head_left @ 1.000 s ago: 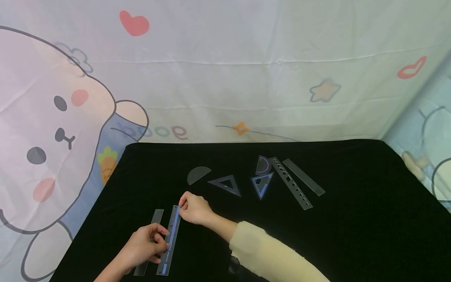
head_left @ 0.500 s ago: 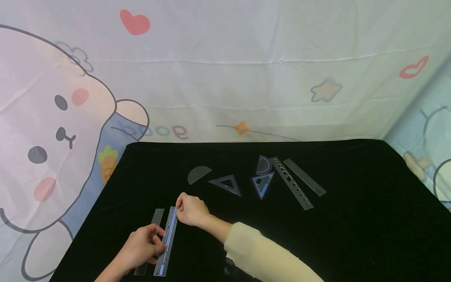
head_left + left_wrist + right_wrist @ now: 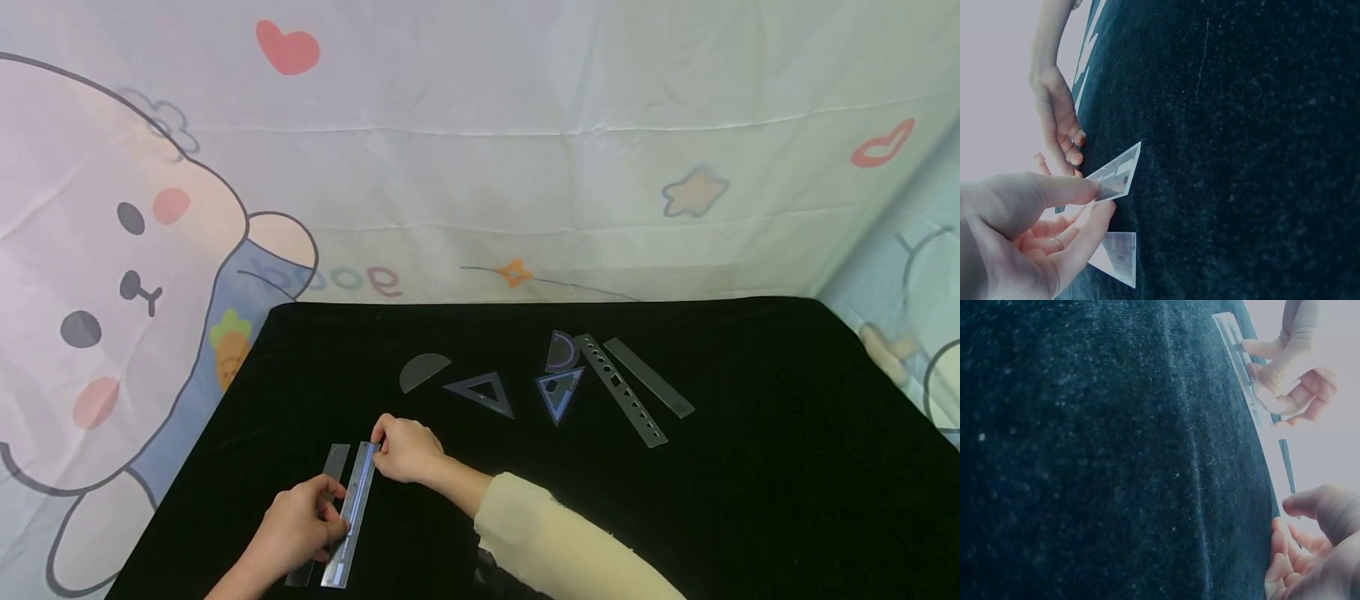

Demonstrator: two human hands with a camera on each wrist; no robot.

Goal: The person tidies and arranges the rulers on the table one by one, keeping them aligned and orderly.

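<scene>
A clear ruler with a bluish strip (image 3: 355, 508) lies lengthwise between the two hands at the front left. The left hand (image 3: 298, 521) pinches its left edge near the middle; in the left wrist view, thumb and forefinger hold the clear ruler (image 3: 1120, 174) at a tilt. At the far end, the fingertips of the right hand (image 3: 408, 450) pinch a corner. Beside it, on the left, a second clear ruler (image 3: 337, 458) lies partly hidden under the left hand. In the right wrist view, the held ruler (image 3: 1235, 347) runs from one hand to the other.
Further back on the black cloth (image 3: 750, 467) lie a clear protractor (image 3: 424, 372), a set square (image 3: 483, 394), a purple-marked protractor (image 3: 561, 352) and a blue-edged set square (image 3: 558, 394). Right of them are a stencil ruler (image 3: 618, 390) and a plain ruler (image 3: 648, 377).
Both hands have shifted the ruler with the bluish strip slightly left, narrowing the gap to the second ruler. The other pieces stay where they were.
</scene>
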